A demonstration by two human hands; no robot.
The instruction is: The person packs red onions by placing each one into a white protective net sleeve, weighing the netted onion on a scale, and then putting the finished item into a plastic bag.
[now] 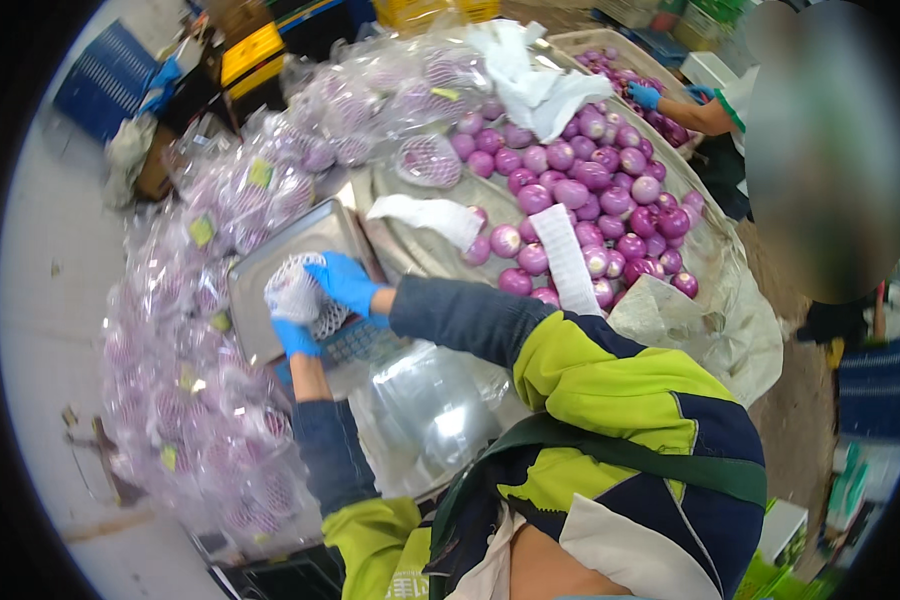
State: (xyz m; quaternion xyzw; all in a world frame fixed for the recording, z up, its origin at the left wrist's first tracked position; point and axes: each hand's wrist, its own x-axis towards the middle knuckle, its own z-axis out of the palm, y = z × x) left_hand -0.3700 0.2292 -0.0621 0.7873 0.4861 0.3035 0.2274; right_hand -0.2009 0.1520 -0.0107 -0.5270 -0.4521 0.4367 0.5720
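Both my hands wear blue gloves and hold a white foam mesh net with contents I cannot make out, above a metal tray (259, 259) on what looks like a weighing scale. My left hand (295, 337) grips the net (294, 289) from below, while my right hand (345, 283) holds its upper right side. Below my right hand part of a keypad (356, 341) shows. Clear plastic bags (427, 405) lie flat nearer my body. Peeled red onions (571, 193) form a heap to the right, with white foam net sleeves (568, 259) lying on and beside them.
Many plastic-bagged, netted onions (195, 420) pile along the left and far side. White cloth-like netting (529, 79) lies beyond the heap. A co-worker's gloved hand (645, 95) is at a bin (566, 45) of onions at the upper right. Yellow crates (253, 56) stand behind.
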